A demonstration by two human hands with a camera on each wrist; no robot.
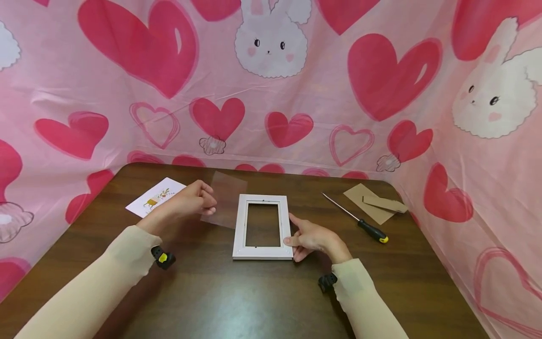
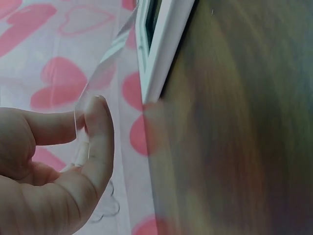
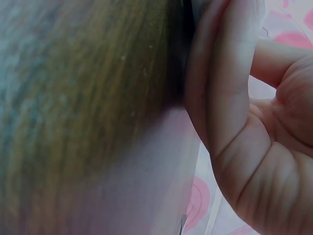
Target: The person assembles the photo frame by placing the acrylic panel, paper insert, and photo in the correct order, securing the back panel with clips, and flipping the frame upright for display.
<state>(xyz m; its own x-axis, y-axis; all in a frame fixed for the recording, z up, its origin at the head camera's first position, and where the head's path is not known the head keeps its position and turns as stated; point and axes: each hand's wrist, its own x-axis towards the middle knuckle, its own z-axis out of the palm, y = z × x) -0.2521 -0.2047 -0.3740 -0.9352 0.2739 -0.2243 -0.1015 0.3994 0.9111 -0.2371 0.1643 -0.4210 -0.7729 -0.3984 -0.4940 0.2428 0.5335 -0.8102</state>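
Observation:
My left hand [image 1: 192,200] pinches the left edge of a clear, see-through sheet [image 1: 228,195]. In the left wrist view, the thin sheet [image 2: 105,63] runs up from between the thumb and fingers [image 2: 100,132] toward the frame. A white picture frame [image 1: 239,230] with an open middle stands at the centre of the table, to the right of the sheet. Gripping its lower right side is my right hand [image 1: 313,238], thumb on the face of the border. The right wrist view shows that hand [image 3: 234,107] close up; the frame is mostly out of sight there.
A white card [image 1: 146,200] with a gold drawing lies left, partly behind my left hand. Right of the frame are a black-and-yellow screwdriver [image 1: 372,231] and a brown backing board [image 1: 360,195] with a stand strip. A pink heart-patterned cloth [image 1: 326,84] surrounds the brown table [image 1: 237,301].

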